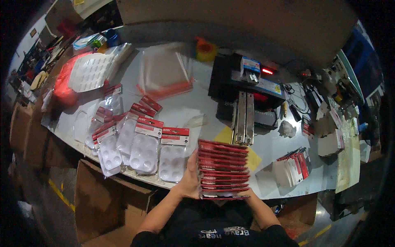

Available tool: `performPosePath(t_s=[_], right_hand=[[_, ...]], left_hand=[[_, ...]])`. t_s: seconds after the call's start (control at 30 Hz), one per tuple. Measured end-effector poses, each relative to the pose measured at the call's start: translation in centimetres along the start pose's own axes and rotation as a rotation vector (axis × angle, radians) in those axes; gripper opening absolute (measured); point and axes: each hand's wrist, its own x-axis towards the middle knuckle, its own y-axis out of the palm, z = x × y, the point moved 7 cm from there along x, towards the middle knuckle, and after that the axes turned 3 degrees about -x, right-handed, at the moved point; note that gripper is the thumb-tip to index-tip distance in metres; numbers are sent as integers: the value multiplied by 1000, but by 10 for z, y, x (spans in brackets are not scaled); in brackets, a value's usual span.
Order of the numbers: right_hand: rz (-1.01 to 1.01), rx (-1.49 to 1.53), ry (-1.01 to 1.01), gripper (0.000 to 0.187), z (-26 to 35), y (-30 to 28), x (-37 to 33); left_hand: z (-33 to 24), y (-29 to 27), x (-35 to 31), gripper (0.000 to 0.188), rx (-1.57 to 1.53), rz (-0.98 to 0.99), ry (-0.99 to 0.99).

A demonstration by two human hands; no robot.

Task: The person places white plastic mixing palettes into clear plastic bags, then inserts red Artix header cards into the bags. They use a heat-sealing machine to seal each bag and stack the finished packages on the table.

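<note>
Close to my body, at the table's front edge, I hold a thick stack of red-edged packs (223, 171), their edges lined up in rows. My left hand (190, 180) is closed against the stack's left side. At the lower right corner, my right hand (249, 194) grips the stack too, its fingers mostly hidden behind it. Left of the stack lie several white plastic paint palettes (145, 153) in clear bags with red and white header cards, overlapping in a loose pile. Another bagged palette (172, 164) lies nearest my left hand.
A black machine (247, 88) with a red lit display and metal rails (243, 119) stands beyond the stack. To the right sits another bundle of carded packs (291, 168). Clear bags (166, 70) and a label sheet (88, 72) lie at the back. A cardboard box (103, 201) stands below left.
</note>
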Motion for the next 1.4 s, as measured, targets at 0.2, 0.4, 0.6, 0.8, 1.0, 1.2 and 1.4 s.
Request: performPosePath(t_s=[0.2,0.4,0.6,0.8,1.0,1.2,1.4], right_hand=[[-48,53,-12,115,2,4,11],[-82,23,-38,117,24,13,24],[-316,-550,-268,123,147,8,42],[-374,-662,-229,97,222,24,36],[-603,-779,-240,66,235,33,24],[-690,-813,-368,40,244,66,8],[-779,-847,-365,38,242,71,3]], left_hand=[[-32,-1,10,116,489,-50,149],[-38,-17,13,114,187,-156,102],[-12,-21,-13,97,123,-6,-12],[14,-18,-40,97,-210,-99,-209],[29,-6,-49,97,-320,-232,-290],[35,-2,-51,97,-359,-293,-333],[36,-5,-60,97,-367,-326,-366]])
